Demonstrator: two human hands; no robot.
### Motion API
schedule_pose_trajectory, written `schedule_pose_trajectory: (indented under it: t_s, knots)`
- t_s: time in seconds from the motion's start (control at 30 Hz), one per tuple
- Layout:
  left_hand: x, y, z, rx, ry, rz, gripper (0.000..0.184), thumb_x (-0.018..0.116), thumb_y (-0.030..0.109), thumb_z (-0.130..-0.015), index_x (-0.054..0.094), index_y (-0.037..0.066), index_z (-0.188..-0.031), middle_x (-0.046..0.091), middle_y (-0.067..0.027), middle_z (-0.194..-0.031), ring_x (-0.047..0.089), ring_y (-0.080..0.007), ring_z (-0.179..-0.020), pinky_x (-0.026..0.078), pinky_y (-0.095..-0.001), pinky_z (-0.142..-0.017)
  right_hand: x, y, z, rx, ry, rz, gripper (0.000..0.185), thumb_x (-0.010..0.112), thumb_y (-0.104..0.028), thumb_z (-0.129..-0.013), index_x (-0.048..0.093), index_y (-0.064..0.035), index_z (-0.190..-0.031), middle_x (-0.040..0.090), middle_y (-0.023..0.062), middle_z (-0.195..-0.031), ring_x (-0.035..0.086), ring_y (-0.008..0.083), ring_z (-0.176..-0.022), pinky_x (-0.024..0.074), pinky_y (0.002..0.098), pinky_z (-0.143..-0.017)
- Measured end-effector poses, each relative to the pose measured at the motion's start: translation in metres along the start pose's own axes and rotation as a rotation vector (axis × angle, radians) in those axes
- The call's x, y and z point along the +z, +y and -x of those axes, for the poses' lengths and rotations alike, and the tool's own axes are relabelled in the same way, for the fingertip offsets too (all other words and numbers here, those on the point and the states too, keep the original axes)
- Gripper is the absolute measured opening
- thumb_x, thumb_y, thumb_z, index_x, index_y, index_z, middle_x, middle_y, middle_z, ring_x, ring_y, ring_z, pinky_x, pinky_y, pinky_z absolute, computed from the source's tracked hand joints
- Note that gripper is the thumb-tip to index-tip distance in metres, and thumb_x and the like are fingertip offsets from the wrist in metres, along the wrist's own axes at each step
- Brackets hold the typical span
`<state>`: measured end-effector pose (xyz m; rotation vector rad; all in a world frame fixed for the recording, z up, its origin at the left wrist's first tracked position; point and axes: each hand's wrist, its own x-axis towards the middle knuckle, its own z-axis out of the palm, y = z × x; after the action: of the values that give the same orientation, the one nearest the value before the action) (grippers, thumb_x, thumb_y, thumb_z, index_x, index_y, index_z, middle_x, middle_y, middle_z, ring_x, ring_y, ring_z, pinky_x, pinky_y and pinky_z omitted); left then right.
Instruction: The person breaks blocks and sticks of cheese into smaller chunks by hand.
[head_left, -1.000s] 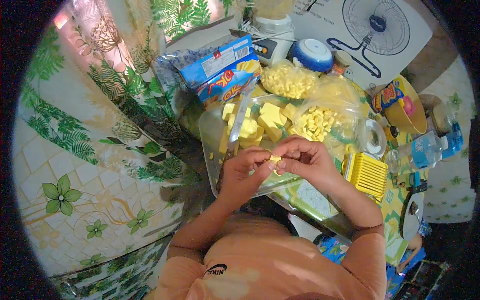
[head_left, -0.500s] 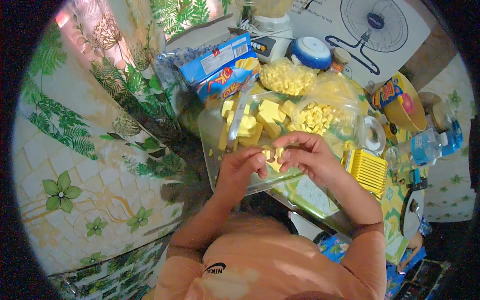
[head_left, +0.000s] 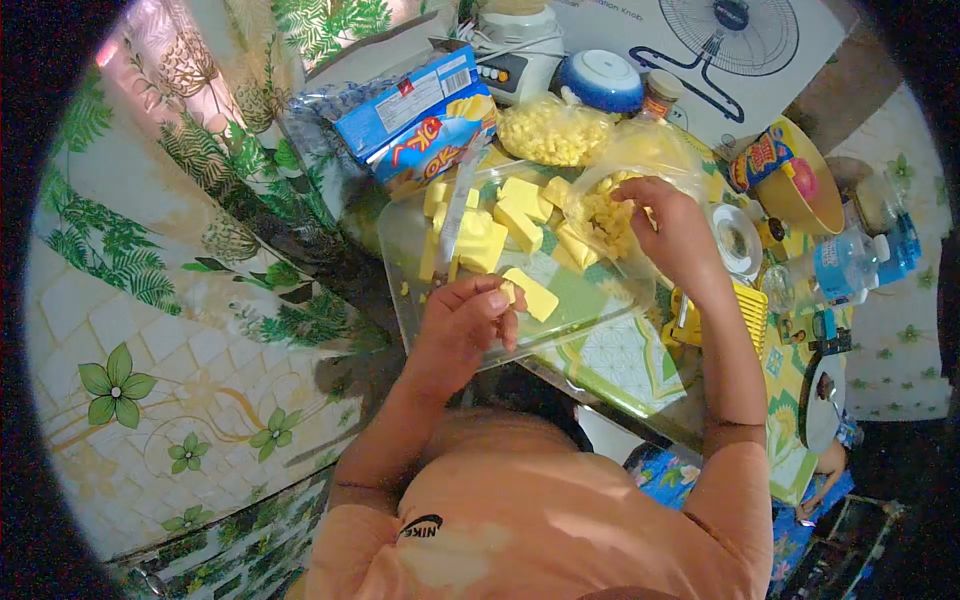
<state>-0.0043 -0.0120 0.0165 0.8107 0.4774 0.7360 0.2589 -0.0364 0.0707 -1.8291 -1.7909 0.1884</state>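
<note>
My left hand (head_left: 462, 325) pinches a small piece of cheese (head_left: 508, 292) between thumb and fingers, low over the clear tray (head_left: 600, 300). Just beyond it a flat yellow slab (head_left: 535, 296) lies on the tray. Over the mouth of an open plastic bag (head_left: 655, 165) hangs my right hand (head_left: 668, 228), thumb and forefinger apart, with nothing visible between them. Small cheese pieces (head_left: 602, 222) fill that bag. Larger cheese blocks (head_left: 478, 240) sit in the tray's far left part, and a knife (head_left: 460, 205) rests across them.
Behind the tray stand a blue box (head_left: 415, 115), another bag of cheese bits (head_left: 555, 132), a blender base (head_left: 515, 65) and a blue bowl (head_left: 602, 82). To the right are a yellow grater (head_left: 750, 310), a yellow tub (head_left: 815, 195) and a water bottle (head_left: 840, 265).
My hands have separated. The right one has moved away and right to the bag, while the left has come slightly left and stays near the tray's front with its piece.
</note>
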Motion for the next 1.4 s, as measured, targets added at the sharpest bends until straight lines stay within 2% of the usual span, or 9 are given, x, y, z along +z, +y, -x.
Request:
schedule_pose_trajectory:
  t_s: [0.13,0.2,0.3,0.43,0.7,1.03,1.23,1.33,1.4]
  knots:
    - [0.004,0.004,-0.001,-0.038,0.032,-0.125,0.020,0.058,0.017,-0.082,0.062,-0.001,-0.088,0.059,-0.0049,-0.072,0.052,-0.0111,-0.056,0.040,-0.0241,-0.054,0.003,-0.034,0.008,-0.098,-0.147,-0.368,0.020,0.061,-0.008,-0.077,0.062,-0.0061,-0.097,0.060,0.0124,-0.097,0.058,0.0304,-0.090,0.0469,0.0367,-0.079]
    - [0.004,0.005,-0.002,-0.056,0.042,-0.203,0.020,0.058,0.018,-0.081,0.062,0.000,-0.088,0.058,-0.0035,-0.067,0.052,-0.0101,-0.055,0.038,-0.0227,-0.053,0.012,-0.048,0.015,-0.314,-0.132,-0.440,0.023,0.066,-0.014,-0.077,0.063,-0.0082,-0.099,0.059,0.0094,-0.099,0.058,0.0283,-0.091,0.0466,0.0356,-0.080]
    - [0.008,0.007,-0.002,-0.092,0.068,-0.230,0.027,0.060,0.021,-0.078,0.059,-0.003,-0.089,0.059,-0.0068,-0.073,0.055,-0.0151,-0.060,0.046,-0.0269,-0.056,0.021,-0.057,0.022,-0.447,-0.063,-0.296,0.026,0.069,-0.018,-0.074,0.064,-0.0101,-0.098,0.058,0.0078,-0.102,0.056,0.0272,-0.095,0.0461,0.0345,-0.081]
    - [0.003,0.000,-0.005,-0.052,0.030,-0.177,0.025,0.059,0.019,-0.079,0.060,-0.003,-0.090,0.060,-0.0070,-0.074,0.056,-0.0150,-0.061,0.045,-0.0264,-0.056,0.024,-0.058,0.021,-0.480,-0.071,-0.302,0.025,0.070,-0.019,-0.074,0.066,-0.0110,-0.097,0.058,0.0064,-0.103,0.056,0.0251,-0.096,0.0461,0.0344,-0.081]
    - [0.004,0.003,-0.007,-0.050,0.004,-0.289,0.016,0.057,0.013,-0.085,0.062,-0.001,-0.090,0.058,-0.0014,-0.071,0.052,-0.0083,-0.060,0.042,-0.0226,-0.059,0.029,-0.055,0.020,-0.486,-0.081,-0.308,0.023,0.070,-0.016,-0.074,0.067,-0.0123,-0.096,0.058,0.0053,-0.103,0.056,0.0248,-0.093,0.0461,0.0343,-0.080]
    - [0.001,0.000,-0.012,0.022,-0.031,-0.418,0.020,0.056,0.018,-0.087,0.063,-0.001,-0.087,0.057,-0.0010,-0.070,0.052,-0.0082,-0.064,0.042,-0.0227,-0.061,0.034,-0.049,0.017,-0.537,-0.087,-0.329,0.026,0.069,-0.015,-0.075,0.066,-0.0119,-0.101,0.058,0.0070,-0.104,0.056,0.0251,-0.093,0.0459,0.0350,-0.079]
    - [-0.005,-0.001,-0.009,0.027,0.075,-0.260,0.021,0.054,0.018,-0.087,0.065,-0.001,-0.088,0.057,-0.0022,-0.069,0.051,-0.0096,-0.063,0.041,-0.0235,-0.060,0.042,-0.054,0.017,-0.345,-0.116,-0.390,0.035,0.064,-0.020,-0.080,0.058,-0.0088,-0.113,0.057,0.0124,-0.106,0.055,0.0311,-0.096,0.0461,0.0377,-0.081]
    - [-0.006,0.003,-0.008,0.003,0.122,-0.188,0.022,0.055,0.017,-0.085,0.064,-0.003,-0.089,0.058,-0.0049,-0.072,0.053,-0.0120,-0.063,0.043,-0.0256,-0.060,0.047,-0.050,0.022,-0.192,-0.346,-0.270,0.041,0.064,-0.022,-0.081,0.054,-0.0054,-0.117,0.056,0.0147,-0.107,0.053,0.0333,-0.101,0.0448,0.0363,-0.084]
    - [-0.011,0.001,-0.007,0.020,0.141,-0.197,0.026,0.058,0.019,-0.082,0.062,-0.005,-0.090,0.061,-0.0092,-0.077,0.056,-0.0158,-0.064,0.046,-0.0286,-0.059,0.055,-0.051,0.026,-0.220,-0.368,-0.237,0.043,0.064,-0.022,-0.080,0.052,-0.0052,-0.117,0.055,0.0151,-0.108,0.053,0.0333,-0.101,0.0448,0.0372,-0.084]
